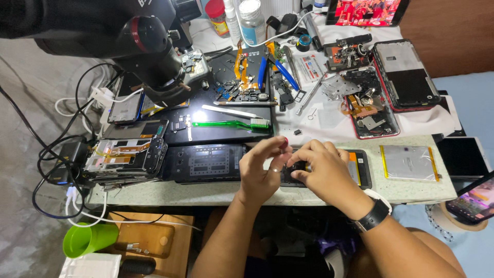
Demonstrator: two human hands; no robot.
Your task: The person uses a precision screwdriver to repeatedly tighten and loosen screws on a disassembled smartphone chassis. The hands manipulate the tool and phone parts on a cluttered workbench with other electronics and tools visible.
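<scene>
Step in hand, as judged: fine work on the open phone [355, 167], which lies flat on the counter [319, 191] at its near edge. Both hands meet over the phone's left end. The left hand [265, 170] has thumb and forefinger pinched together just above it; what they pinch, if anything, is too small to tell. The right hand [321, 170] lies curled on the phone body, fingertips pressing it down; a dark watch [374, 213] sits on that wrist.

Next move, as judged: it calls for a steady pinch and a small, precise placement or lift at the phone's left end, with the right hand holding the body firm.

Just right of the phone lies a loose battery [409, 163]. To the left lie a black mat [208, 162] and a stack of stripped phones [126, 157]. Farther back, a green toothbrush [231, 123] rests on a dark tray, with blue-handled pliers [278, 69] and small parts beyond. At far right lie two more opened phones [406, 74]. A microscope head [149, 46] overhangs the far left. Bottles [252, 20] stand at the back edge.

The counter is pale, speckled and crowded. Below it at left are a green cup [87, 239] and a wooden board. Cables trail down the left side.
</scene>
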